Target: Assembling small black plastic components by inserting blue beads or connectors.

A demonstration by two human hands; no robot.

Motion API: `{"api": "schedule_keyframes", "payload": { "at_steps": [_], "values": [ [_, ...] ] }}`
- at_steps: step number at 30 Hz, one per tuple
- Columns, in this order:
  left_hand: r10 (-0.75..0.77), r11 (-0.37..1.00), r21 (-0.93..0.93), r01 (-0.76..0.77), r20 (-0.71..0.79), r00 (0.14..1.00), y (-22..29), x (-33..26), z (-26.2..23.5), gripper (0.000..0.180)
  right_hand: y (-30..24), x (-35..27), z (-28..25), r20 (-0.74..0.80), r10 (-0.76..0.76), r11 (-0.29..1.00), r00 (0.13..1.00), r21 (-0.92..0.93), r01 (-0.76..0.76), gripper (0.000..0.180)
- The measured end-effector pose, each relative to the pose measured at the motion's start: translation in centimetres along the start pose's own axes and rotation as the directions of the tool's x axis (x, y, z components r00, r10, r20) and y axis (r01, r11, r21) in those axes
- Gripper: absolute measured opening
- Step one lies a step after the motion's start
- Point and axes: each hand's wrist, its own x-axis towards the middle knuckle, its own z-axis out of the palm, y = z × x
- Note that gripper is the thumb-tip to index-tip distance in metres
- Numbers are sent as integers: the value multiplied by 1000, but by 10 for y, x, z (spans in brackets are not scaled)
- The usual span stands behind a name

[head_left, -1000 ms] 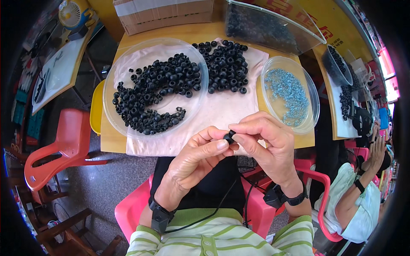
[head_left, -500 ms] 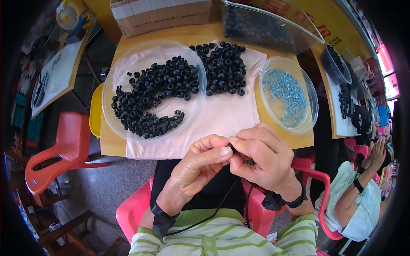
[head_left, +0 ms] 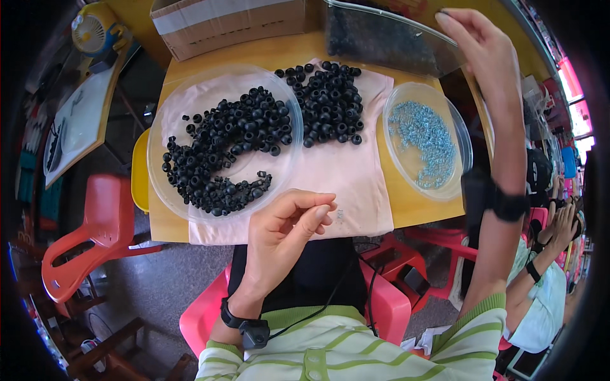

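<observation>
Big round clear tray (head_left: 249,167) sat L on the pink cloth (head_left: 359,181), heaped w/ black beads (head_left: 254,120) of mixed sizes, bare patch mid-right. Just beside it, a loose bead pile (head_left: 330,105), also black, lay straight on the cloth. To the R, smaller clear tub (head_left: 406,164) held tiny blue beads (head_left: 426,136). At the back, a clear bin (head_left: 381,44) w/ dark stuff inside, next to a cardboard box (head_left: 235,22); couldn't see into that.

L hand (head_left: 283,232) was at the table's (head_left: 416,213) front edge, thumb & forefinger tips closed together. R hand (head_left: 483,51) was up by the bin's R end, fingers half curled; couldn't tell whether it gripped anything. R forearm blocked part of the side table.

Count: 1 tray, 1 tub, 1 bin, 1 box, 1 pile; beads too many to count. Also 1 red chair (head_left: 101,216) & 1 fan (head_left: 89,32), far L.
</observation>
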Motion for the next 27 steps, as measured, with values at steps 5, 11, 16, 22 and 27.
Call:
{"api": "schedule_keyframes", "payload": {
  "at_steps": [5,11,16,22,27],
  "values": [
    [66,966,248,-71,30,997,-1,5,0,16,75,65,26,89,-96,947,991,-300,118,45],
    [174,920,357,-164,4,985,4,9,-5,16,40,31,34,-11,-186,970,983,-159,181,37],
    [414,647,730,-221,-93,906,20,16,-19,15,-23,-64,19,176,-291,948,940,181,260,18],
    [389,488,853,-184,-24,921,31,47,-39,16,-29,-139,13,355,-133,966,925,257,40,9],
    [349,369,913,-173,36,937,19,61,-39,20,-25,-195,25,414,-113,930,903,363,-50,7]
  ]
}}
